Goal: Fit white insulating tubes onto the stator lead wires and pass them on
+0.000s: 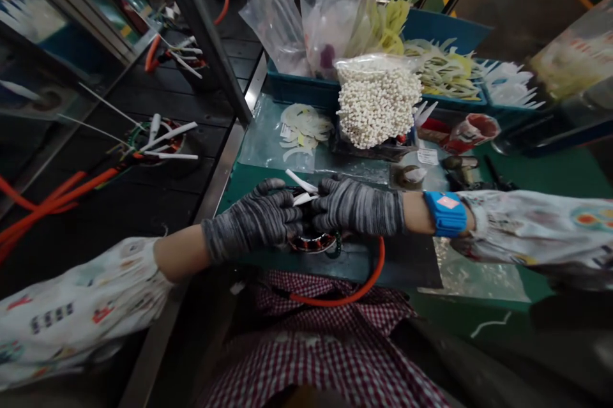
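Note:
Both of my hands wear grey striped gloves and meet over a round motor stator (313, 242) with copper windings at the near edge of the green table (550, 172). My left hand (253, 219) curls round the stator's left side. My right hand (357, 205) grips its right side, fingers closed by white sleeve tubes (302, 188) that stick up from the windings. An orange cable (357, 290) loops from the stator toward my lap. A blue wrist strap (445, 213) sits on my right wrist.
A bag of small white parts (376, 105) stands behind the stator. Blue bins (445, 31) hold plastic bags and yellow-white strips. On the black conveyor at left lie another stator with white tubes (160, 140) and orange cables (52, 200). A metal post (211, 31) rises between.

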Tool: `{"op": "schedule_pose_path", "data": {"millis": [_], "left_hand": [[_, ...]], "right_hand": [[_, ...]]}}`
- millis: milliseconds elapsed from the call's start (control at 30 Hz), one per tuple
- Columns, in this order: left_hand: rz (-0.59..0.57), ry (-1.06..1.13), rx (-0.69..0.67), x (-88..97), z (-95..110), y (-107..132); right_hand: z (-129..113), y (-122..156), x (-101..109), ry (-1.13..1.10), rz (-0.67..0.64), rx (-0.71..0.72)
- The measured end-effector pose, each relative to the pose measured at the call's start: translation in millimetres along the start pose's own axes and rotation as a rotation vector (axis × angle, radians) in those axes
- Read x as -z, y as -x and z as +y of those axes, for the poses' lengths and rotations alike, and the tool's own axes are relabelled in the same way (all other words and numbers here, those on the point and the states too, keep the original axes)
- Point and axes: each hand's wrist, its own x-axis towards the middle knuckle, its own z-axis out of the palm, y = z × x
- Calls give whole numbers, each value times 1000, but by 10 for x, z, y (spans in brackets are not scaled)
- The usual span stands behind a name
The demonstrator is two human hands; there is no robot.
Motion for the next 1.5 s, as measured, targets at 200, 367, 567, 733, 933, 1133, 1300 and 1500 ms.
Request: {"op": "schedule_pose_path", "data": {"millis": [200, 367, 567, 733, 933, 1133, 1300, 1500], "left_hand": [[-81, 115, 60, 65, -15, 4], [101, 110, 92, 287, 140, -243], [298, 90, -20, 61, 210, -681], [18, 565, -18, 69, 46, -1021], [-50, 751, 73, 177, 59, -1103], [279, 225, 114, 91, 462, -783], [481, -104, 86, -97, 718, -804], [525, -170, 155, -245, 770, -799]], "right_hand": [[36, 323, -43, 245, 135, 217], [88, 408, -176, -112, 348, 188], [-323, 842, -135, -439, 657, -302], [-965, 1101, -21, -303, 811, -489], [-1234, 886, -234, -259, 730, -470], [-1212, 862, -332, -387, 1010, -574], [-1200, 757, -393, -501, 1225, -828], [-1123, 504, -489, -483, 1471, -914]]}}
